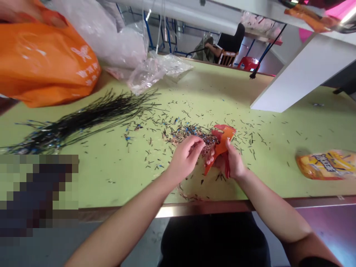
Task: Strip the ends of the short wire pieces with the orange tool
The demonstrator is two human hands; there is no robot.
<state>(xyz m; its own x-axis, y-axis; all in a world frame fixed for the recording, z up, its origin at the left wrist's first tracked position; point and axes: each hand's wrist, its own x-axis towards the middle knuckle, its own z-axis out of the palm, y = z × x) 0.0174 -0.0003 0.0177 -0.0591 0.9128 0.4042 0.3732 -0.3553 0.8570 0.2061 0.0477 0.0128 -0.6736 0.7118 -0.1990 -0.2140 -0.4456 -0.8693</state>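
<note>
Near the middle of the green table, my right hand is wrapped round an orange-red tool or folded piece; its exact kind is unclear. My left hand is just left of it, thumb and fingertips pinched together. Whatever lies between those fingertips is too small to make out. Beyond and between the hands is a pile of short dark, blue and copper-coloured clippings. A long bundle of thin black wires lies to the left, some ends tipped blue.
An orange bag stands at the back left, with another person's hand at its top. Clear plastic bags lie beside it. A white panel rises at the back right. A yellow packet lies at the right.
</note>
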